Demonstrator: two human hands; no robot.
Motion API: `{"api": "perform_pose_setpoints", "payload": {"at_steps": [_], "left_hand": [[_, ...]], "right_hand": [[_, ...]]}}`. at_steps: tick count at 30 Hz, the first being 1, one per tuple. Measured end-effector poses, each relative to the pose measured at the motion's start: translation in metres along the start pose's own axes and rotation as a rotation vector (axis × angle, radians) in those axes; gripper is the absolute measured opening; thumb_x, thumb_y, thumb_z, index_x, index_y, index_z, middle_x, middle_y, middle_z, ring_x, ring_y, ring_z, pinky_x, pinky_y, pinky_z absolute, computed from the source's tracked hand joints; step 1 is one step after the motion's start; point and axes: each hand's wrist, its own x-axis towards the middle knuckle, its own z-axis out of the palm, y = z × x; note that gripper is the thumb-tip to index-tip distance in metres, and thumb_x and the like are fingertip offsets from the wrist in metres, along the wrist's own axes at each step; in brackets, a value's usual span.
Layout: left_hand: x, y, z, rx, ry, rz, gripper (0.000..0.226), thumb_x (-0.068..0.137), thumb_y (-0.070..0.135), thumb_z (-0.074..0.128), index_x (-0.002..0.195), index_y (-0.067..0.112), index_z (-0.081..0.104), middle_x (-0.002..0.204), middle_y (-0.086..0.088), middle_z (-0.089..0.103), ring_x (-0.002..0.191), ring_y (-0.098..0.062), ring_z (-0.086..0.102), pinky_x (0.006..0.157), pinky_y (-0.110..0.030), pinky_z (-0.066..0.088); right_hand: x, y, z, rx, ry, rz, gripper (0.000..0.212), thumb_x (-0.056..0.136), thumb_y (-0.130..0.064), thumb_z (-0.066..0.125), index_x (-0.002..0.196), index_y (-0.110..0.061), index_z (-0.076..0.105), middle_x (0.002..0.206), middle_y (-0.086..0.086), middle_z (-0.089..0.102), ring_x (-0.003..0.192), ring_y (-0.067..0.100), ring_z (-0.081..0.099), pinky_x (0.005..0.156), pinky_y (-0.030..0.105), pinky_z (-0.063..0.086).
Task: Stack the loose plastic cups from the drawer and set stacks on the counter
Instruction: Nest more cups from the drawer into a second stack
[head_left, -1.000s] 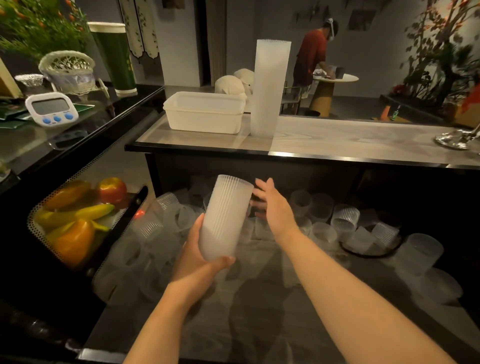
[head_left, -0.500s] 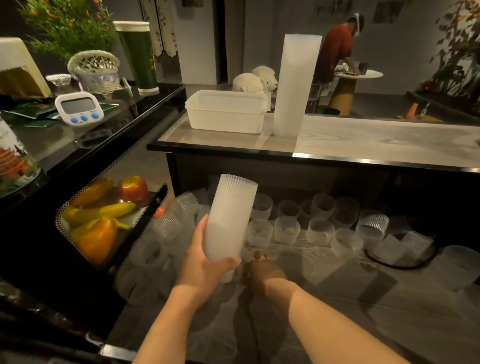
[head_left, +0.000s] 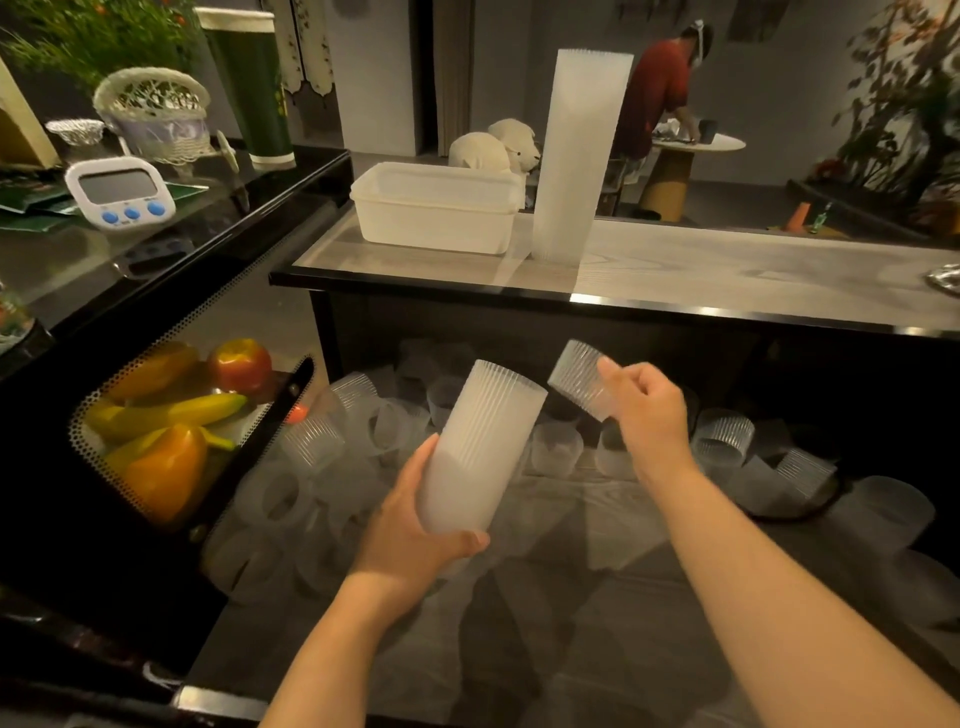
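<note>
1. Head view shows your left hand (head_left: 415, 525) wrapped closed around the lower end of a frosted white ribbed plastic cup stack (head_left: 480, 449), with its open mouth up and tilted away from you, toward your right.
2. Your right hand (head_left: 647, 410) pinches a single clear ribbed plastic cup (head_left: 579, 378) between thumb and fingertips, fully closed on it.
3. That single cup sits just beside the stack's open mouth, up and to the right of your left grip, not touching the stack.
4. The cup's own long axis runs slantwise, and which end faces the stack is hard to tell, so you will likely need to turn it base-first in line with the stack's tilt before nesting it.
5. Your right hand is the nearer one to the mouth; the left only needs to steady.
6. More loose cups (head_left: 722, 434) lie in the open dark drawer (head_left: 571, 649) below both hands.
7. One tall finished stack (head_left: 579, 156) already stands on the pale wood-grain counter (head_left: 727, 270), beyond both grips.
</note>
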Motion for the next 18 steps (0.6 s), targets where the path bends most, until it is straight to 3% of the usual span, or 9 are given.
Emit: {"api": "perform_pose_setpoints", "payload": {"at_steps": [5, 8, 13, 18], "left_hand": [[-0.005, 0.005, 0.005, -0.022, -0.059, -0.006, 0.103, 0.067, 0.028, 0.086, 0.135, 0.063, 0.017, 0.126, 0.027, 0.036, 0.111, -0.006, 0.046, 0.093, -0.04, 0.053], [-0.006, 0.007, 0.003, -0.046, -0.068, -0.013, 0.104, 0.066, 0.029, 0.087, 0.136, 0.064, 0.019, 0.13, 0.027, 0.036, 0.115, -0.008, 0.046, 0.096, -0.042, 0.052], [-0.011, 0.006, 0.0, -0.034, -0.061, -0.011, 0.105, 0.067, 0.026, 0.087, 0.14, 0.059, 0.019, 0.135, 0.021, 0.035, 0.117, -0.01, 0.045, 0.097, -0.042, 0.051], [-0.012, 0.007, -0.003, -0.025, -0.052, -0.006, 0.105, 0.069, 0.027, 0.085, 0.146, 0.051, 0.017, 0.135, 0.019, 0.034, 0.116, -0.009, 0.044, 0.096, -0.04, 0.051]], "right_hand": [[0.004, -0.035, 0.007, 0.27, -0.245, 0.04, 0.021, 0.094, -0.027, 0.062, 0.108, -0.012, 0.06, 0.106, 0.009, 0.064, 0.099, 0.022, 0.064, 0.085, 0.039, 0.056], [-0.001, -0.044, 0.015, 0.297, -0.369, 0.08, 0.022, 0.096, -0.023, 0.059, 0.113, -0.011, 0.064, 0.106, 0.008, 0.07, 0.102, 0.023, 0.068, 0.089, 0.039, 0.057], [-0.004, -0.047, 0.026, 0.348, -0.439, 0.068, 0.029, 0.098, -0.024, 0.055, 0.119, -0.01, 0.067, 0.114, 0.01, 0.069, 0.112, 0.027, 0.064, 0.094, 0.042, 0.054], [-0.009, -0.047, 0.033, 0.242, -0.447, 0.043, 0.022, 0.098, -0.026, 0.055, 0.11, -0.015, 0.07, 0.109, 0.008, 0.07, 0.112, 0.029, 0.063, 0.099, 0.045, 0.052]]}}
